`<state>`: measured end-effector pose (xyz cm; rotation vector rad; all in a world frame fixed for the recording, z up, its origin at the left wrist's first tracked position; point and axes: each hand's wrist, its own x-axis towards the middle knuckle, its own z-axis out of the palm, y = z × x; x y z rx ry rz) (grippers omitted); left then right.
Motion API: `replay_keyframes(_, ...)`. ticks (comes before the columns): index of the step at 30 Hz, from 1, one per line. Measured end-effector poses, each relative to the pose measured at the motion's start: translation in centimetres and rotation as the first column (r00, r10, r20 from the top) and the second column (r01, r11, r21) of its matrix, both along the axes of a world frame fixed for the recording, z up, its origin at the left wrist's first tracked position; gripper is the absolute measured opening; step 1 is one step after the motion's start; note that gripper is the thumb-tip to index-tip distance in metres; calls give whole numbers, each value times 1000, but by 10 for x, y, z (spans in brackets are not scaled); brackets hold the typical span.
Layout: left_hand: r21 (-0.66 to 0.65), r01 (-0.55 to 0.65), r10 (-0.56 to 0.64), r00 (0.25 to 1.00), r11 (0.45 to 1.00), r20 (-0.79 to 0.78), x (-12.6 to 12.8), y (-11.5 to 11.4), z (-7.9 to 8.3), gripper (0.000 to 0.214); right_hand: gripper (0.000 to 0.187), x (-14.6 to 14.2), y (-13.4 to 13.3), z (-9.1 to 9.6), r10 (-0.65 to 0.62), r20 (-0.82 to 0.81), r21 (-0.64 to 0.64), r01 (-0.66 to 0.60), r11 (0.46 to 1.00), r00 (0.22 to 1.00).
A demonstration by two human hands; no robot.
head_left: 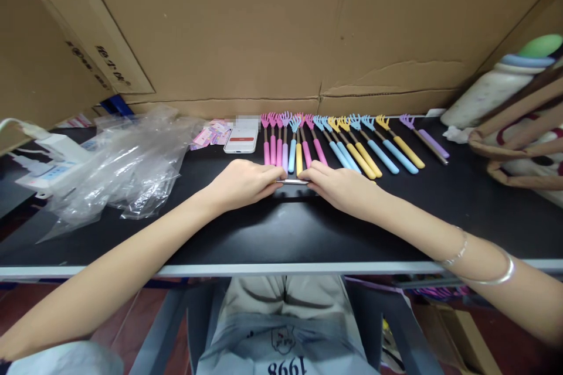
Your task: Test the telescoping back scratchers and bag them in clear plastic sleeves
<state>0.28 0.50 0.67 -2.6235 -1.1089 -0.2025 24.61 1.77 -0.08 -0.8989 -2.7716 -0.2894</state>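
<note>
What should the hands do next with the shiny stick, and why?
Probably slide the silver rod forward into the row of scratchers: the left hand and right hand pinch its ends, low over the black table, right in front of that row.

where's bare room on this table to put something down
Bare table: from the left hand and right hand, pinching a metal rod, to the near edge; also between the scratcher row and the bag at right. Crowded: the back, with that row and a phone; the left, with plastic bags and power strip.
</note>
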Motion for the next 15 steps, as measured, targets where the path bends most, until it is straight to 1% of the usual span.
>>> replay_keyframes(3,-36,-17,17,1000,999,-11,1,-1,3,24,25,3,1,2,-15,21,-13,15,1000,1000)
replay_keyframes(6,-40,-8,8,1000,999,-12,-2,-1,7,27,27,9,1,5,-23,22,73,22,997,999)
replay_keyframes(8,-12,3,-3,1000,1000,-12,-5,-2,12,30,29,16,2,8,-18,21,139,15,990,1000)
replay_keyframes(12,63,-14,18,998,998,-62,-12,-3,21,34,30,43,0,16,-20,15,219,16,976,1000)
replay_keyframes(15,99,-58,67,994,993,-88,-24,-5,28,37,27,72,-2,22,-59,-13,272,60,960,998)
